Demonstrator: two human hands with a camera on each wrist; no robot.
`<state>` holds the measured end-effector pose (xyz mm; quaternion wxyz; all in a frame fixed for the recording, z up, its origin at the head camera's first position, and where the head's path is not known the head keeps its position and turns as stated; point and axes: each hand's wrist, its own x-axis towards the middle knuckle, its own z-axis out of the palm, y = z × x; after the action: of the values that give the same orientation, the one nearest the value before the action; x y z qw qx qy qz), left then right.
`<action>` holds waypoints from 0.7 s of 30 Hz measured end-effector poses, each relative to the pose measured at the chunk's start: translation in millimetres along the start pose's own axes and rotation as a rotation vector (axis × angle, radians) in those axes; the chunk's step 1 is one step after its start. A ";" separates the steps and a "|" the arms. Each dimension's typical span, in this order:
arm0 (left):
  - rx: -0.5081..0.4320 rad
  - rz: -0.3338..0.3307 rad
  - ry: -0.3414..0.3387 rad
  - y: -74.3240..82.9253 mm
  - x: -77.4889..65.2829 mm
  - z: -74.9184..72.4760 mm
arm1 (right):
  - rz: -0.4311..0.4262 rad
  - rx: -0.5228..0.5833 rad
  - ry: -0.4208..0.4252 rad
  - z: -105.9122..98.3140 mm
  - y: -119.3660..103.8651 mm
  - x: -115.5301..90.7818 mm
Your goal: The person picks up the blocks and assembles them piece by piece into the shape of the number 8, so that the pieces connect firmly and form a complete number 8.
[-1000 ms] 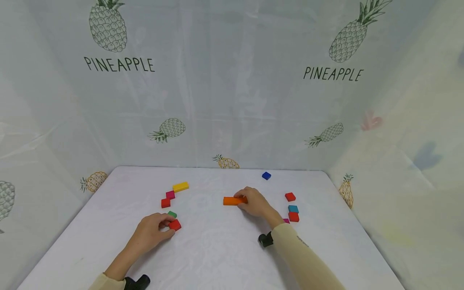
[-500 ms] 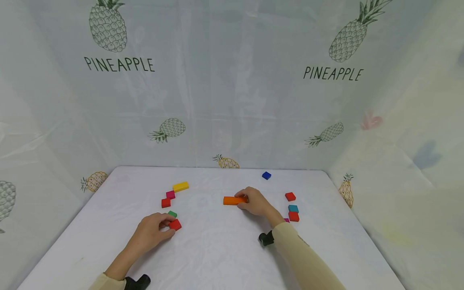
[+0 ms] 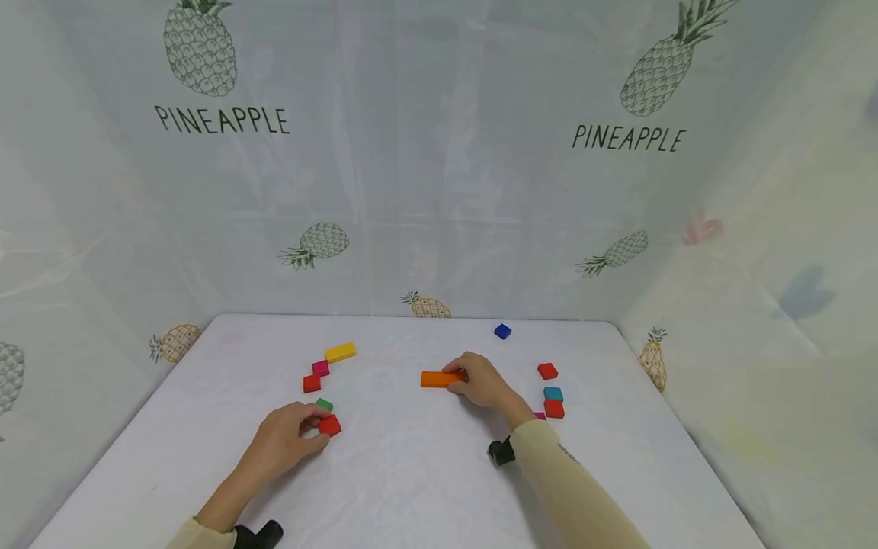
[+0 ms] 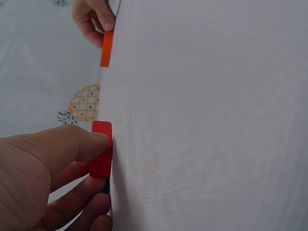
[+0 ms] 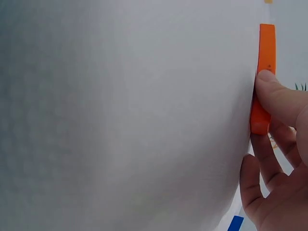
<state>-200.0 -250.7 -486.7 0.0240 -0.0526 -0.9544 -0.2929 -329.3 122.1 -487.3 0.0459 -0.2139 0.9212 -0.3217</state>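
At the left of the table, my left hand (image 3: pixel 284 442) pinches a red block (image 3: pixel 330 425) between thumb and fingers. In the left wrist view the thumb lies on the near face of that red block (image 4: pixel 101 150). Just behind it shows a green block (image 3: pixel 325 404), partly covered by the fingers. Near the table's middle, my right hand (image 3: pixel 483 383) grips the right end of a long orange block (image 3: pixel 434 379), which lies crosswise. The right wrist view has the thumb pressed on the side of the orange block (image 5: pixel 267 45), fingers on its far side.
Beyond my left hand lie a red block (image 3: pixel 312 383), a magenta block (image 3: pixel 320 367) and a yellow block (image 3: pixel 341 351). Right of my right hand are red blocks (image 3: pixel 554 409), a teal block (image 3: pixel 552 393) and a half-hidden magenta one (image 3: pixel 539 415). A blue block (image 3: pixel 503 331) sits far back.
The whole head view has shifted very slightly. Both hands keep their places and their holds on the red and orange blocks.
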 end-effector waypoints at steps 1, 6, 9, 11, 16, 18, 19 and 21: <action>0.001 0.003 0.000 0.1 -0.2 0.0 | 0.007 0.000 0.000 0.1 -0.4 -0.2; 0.009 0.014 0.002 1.7 -0.6 0.0 | 0.018 -0.005 0.004 -0.4 -1.8 -0.8; 0.006 0.009 -0.002 3.4 -0.7 -0.3 | 0.007 -0.013 0.007 -0.8 -1.5 -1.1; 0.004 0.005 -0.004 4.5 -0.6 -0.4 | 0.006 -0.015 0.011 -0.8 -0.9 -1.2; 0.009 0.010 0.000 5.9 -1.4 -0.5 | 0.016 -0.014 0.011 -0.3 0.5 -0.3; 0.011 0.018 0.004 6.2 -2.2 -0.6 | 0.020 -0.015 0.010 -0.4 0.2 0.4; 0.012 0.023 0.005 6.2 -2.5 -0.6 | 0.020 -0.016 0.009 -0.3 -0.1 0.6; 0.011 0.035 0.007 6.3 -2.8 -0.9 | 0.022 -0.014 0.008 -0.4 -1.5 0.6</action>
<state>-196.5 -246.2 -482.6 0.0327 -0.0680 -0.9548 -0.2876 -329.5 121.1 -486.0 0.0444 -0.2027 0.9259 -0.3156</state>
